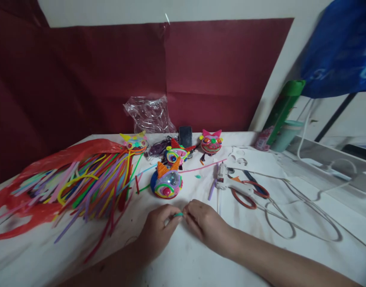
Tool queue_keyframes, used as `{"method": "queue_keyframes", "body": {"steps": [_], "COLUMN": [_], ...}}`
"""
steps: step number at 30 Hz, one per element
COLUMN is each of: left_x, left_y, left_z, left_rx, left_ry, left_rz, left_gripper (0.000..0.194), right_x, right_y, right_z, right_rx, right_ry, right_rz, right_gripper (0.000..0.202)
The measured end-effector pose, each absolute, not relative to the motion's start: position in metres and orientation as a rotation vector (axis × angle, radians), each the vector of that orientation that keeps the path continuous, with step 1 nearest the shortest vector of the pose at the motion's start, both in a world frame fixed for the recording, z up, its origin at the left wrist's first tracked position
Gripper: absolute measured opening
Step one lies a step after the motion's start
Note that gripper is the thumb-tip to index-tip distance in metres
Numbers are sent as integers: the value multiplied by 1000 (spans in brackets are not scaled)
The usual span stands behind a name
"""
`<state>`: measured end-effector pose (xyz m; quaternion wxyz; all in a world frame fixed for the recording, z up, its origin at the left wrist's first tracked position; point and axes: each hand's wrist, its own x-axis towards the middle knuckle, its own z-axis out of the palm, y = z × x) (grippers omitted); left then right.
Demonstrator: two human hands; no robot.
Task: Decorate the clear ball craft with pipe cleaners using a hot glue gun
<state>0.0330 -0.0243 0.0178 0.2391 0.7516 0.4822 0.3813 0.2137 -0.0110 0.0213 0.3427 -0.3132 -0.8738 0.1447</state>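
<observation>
My left hand (159, 225) pinches a short piece of green pipe cleaner (178, 214) between thumb and forefinger, low over the table. My right hand (205, 223) meets it from the other side, its fingers closed at the end of the same green piece. Just beyond my hands sits a round animal-head figure (167, 185) with orange ears and a pink-and-green eye. Behind it stands a second colourful head (176, 155) with red ears. A small green coil (197, 176) lies on the table to their right.
Pipe cleaners (90, 179) spread over a red plastic bag (81, 151) at left. A yellow-eared head (136, 142) and a pink-eared head (211, 142) stand behind. A glue gun (235, 184), orange-handled scissors (248, 203) and looping cables (308, 211) lie right. A phone (185, 136) stands behind.
</observation>
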Motion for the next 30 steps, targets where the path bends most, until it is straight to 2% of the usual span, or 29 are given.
{"method": "queue_keyframes", "body": {"steps": [5,8,13,20,24,27,30], "left_x": [26,25,28,29,28,27,29], "left_y": [-22,-21,-21,-21,-19,-19,-21], "left_z": [18,23,25,24,23,23,25], "left_rx": [2658,2842,2477,1965,1735,1691,1742], "left_ry": [1129,984,1088,1107,1174,1188,1170], "left_rz": [964,814,982,865,958,994,970], "left_gripper": [28,28,21,15,16,17,17], "right_x": [214,213,213,217,217,215,213], "right_y": [-9,-9,-11,-9,-5,-5,-8], "right_z": [23,22,21,29,26,25,27], "right_rx": [-809,-820,-826,-700,-824,-847,-812], "right_ry": [-2482,-2630,-2605,-2634,-2369,-2203,-2156], "right_rz": [256,159,158,107,388,597,647], "right_gripper": [18,18,17,23,26,18,10]}}
